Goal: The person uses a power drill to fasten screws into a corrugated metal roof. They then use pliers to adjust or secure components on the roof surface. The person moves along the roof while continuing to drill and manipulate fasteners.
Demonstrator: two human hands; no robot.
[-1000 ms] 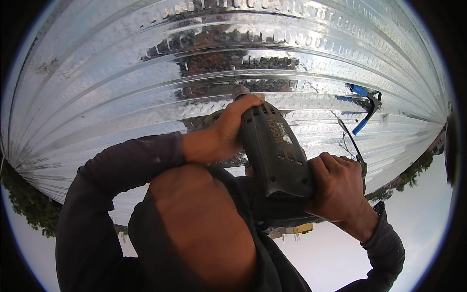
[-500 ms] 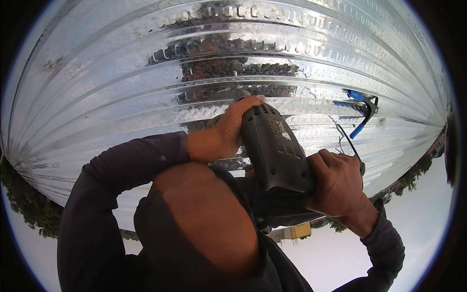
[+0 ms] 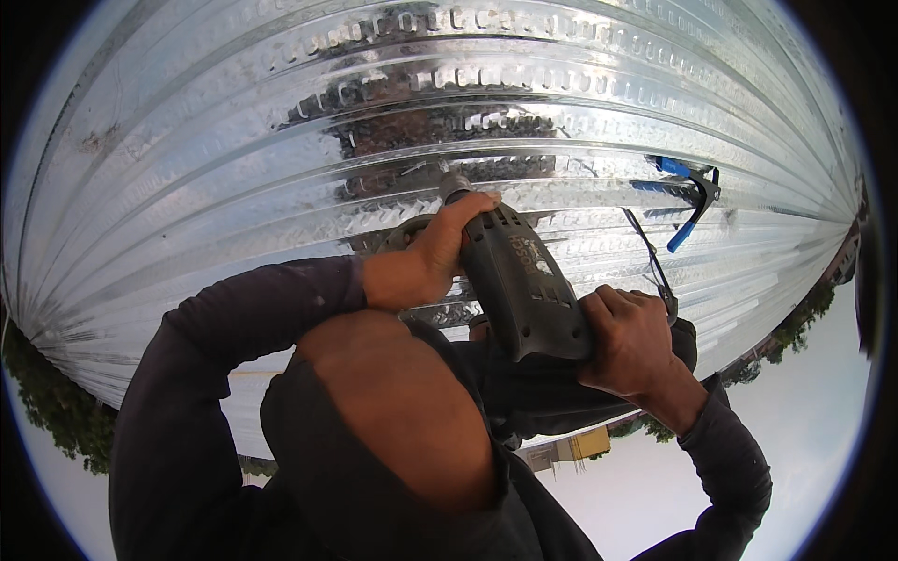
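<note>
My left hand [image 3: 426, 252] grips the front of a dark power drill [image 3: 524, 294], its thumb over the top just behind the metal chuck [image 3: 454, 185]. My right hand [image 3: 627, 341] is closed round the drill's rear handle. The tip points at a ridged, shiny galvanised metal sheet [image 3: 234, 168] filling most of the view; whether it touches is hard to tell. A blue and black hand tool [image 3: 700, 192] lies on the sheet right of the drill. A black cord or strap [image 3: 647, 248] runs beside my right hand.
Long parallel ribs cross the sheet from side to side. My dark-clothed body and legs are below the drill. Past the sheet's edges show trees [image 3: 56, 402], a yellow structure [image 3: 589, 441] and pale sky.
My right hand and the drill's rear have shifted slightly left and up in the picture. The blue tool also appears a little higher and further left, as the view has shifted.
</note>
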